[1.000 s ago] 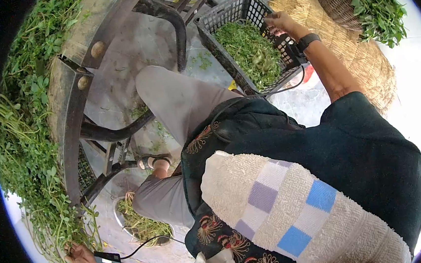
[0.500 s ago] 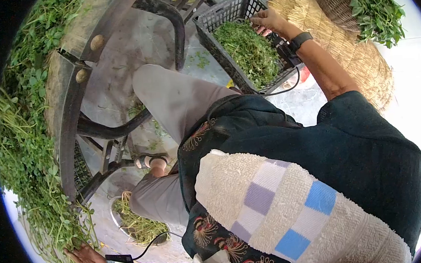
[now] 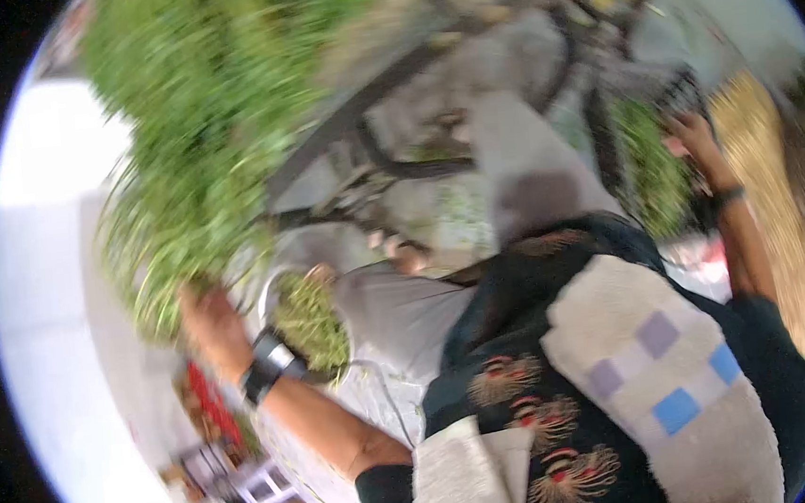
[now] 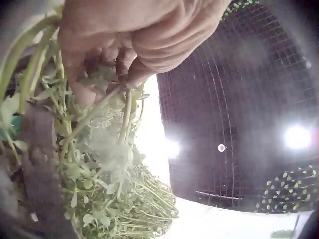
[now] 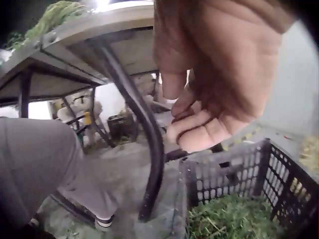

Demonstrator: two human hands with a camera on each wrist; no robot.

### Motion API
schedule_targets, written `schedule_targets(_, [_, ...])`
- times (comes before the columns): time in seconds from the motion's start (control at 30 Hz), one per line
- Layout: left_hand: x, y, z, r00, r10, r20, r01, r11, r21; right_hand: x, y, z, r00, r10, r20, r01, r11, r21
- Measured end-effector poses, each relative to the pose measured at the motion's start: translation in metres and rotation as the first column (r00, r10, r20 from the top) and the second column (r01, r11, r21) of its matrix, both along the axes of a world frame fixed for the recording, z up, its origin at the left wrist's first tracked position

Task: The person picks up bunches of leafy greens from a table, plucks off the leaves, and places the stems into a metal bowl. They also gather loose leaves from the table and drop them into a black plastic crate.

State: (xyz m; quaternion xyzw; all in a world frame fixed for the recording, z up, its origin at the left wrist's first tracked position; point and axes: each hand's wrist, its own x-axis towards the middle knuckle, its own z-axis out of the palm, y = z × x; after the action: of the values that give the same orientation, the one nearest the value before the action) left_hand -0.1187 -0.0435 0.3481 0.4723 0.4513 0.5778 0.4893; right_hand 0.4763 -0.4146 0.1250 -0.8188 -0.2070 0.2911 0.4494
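Note:
My left hand point(image 3: 215, 332) is at the near end of a big heap of leafy green stems point(image 3: 213, 124) on the table. In the left wrist view the fingertips of this hand point(image 4: 149, 40) pinch a green stem point(image 4: 92, 117). My right hand point(image 3: 697, 143) is over a black slatted plastic crate point(image 5: 224, 172) that contains loose green sprigs point(image 5: 234, 216). Loosely curled, the fingers point(image 5: 199, 134) of that hand show nothing between them in the right wrist view. The head view is blurred by motion.
A round basin of stems point(image 3: 309, 325) stands on the floor by the left leg. Dark curved table legs point(image 5: 142, 119) rise between the knees and the crate. Woven straw point(image 3: 768, 213) lies beyond the crate, and a towel point(image 3: 675, 353) covers the chest.
The head view has swung, so the scene sits further right and more of the left side shows. The right hand has moved from the crate's far rim to over its greens.

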Motion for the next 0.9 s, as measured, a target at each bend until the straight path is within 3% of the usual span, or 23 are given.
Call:
schedule_targets(0.03, [-0.022,0.022,-0.004,0.996,-0.067,0.065,0.073,0.993,-0.090,0.002,0.012,-0.003,0.989,-0.003,-0.148,0.014,0.997,0.075])
schedule_targets(0.1, [0.026,0.001,0.007,0.976,-0.064,0.206,0.051,0.996,0.071,-0.004,0.049,0.006,0.988,0.064,-0.138,-0.044,0.989,0.139])
schedule_targets(0.13, [0.024,-0.004,0.011,0.975,-0.045,0.220,0.023,0.995,0.101,-0.011,0.063,0.014,0.988,0.093,-0.121,-0.072,0.983,0.167])
schedule_targets(0.2, [0.022,-0.006,0.008,0.880,-0.190,0.436,0.193,0.980,0.036,-0.031,0.095,0.033,0.974,0.219,-0.060,-0.197,0.946,0.258])
schedule_targets(0.27, [0.016,-0.006,0.007,0.877,-0.160,0.453,0.177,0.984,0.006,-0.064,0.128,0.076,0.950,0.310,-0.027,-0.286,0.907,0.310])
schedule_targets(0.37, [0.022,-0.016,0.004,0.903,-0.093,0.420,0.116,0.993,-0.030,-0.111,0.178,0.131,0.848,0.510,0.141,-0.528,0.794,0.303])
schedule_targets(0.43, [0.026,-0.023,-0.004,0.928,-0.095,0.359,0.101,0.995,0.003,-0.182,0.206,0.201,0.675,0.588,0.446,-0.730,0.622,0.284])
schedule_targets(0.5, [0.029,-0.027,-0.005,0.930,-0.083,0.359,0.088,0.996,0.002,-0.220,0.228,0.214,0.631,0.706,0.322,-0.760,0.478,0.441])
schedule_targets(0.57, [0.033,-0.031,-0.002,0.944,-0.113,0.310,0.111,0.994,0.023,-0.260,0.241,0.240,0.533,0.774,0.341,-0.819,0.372,0.437])
schedule_targets(0.7, [0.035,-0.030,-0.007,0.950,-0.120,0.289,0.110,0.993,0.049,-0.322,0.281,0.250,0.420,0.676,0.605,-0.883,0.151,0.444])
schedule_targets(0.83, [0.042,-0.034,-0.009,0.963,-0.049,0.264,0.045,0.999,0.024,-0.366,0.323,0.262,0.369,0.658,0.656,-0.916,0.137,0.378])
schedule_targets(0.9, [0.042,-0.035,-0.013,0.958,-0.058,0.280,0.048,0.998,0.043,-0.384,0.343,0.264,0.385,0.504,0.773,-0.922,0.188,0.337])
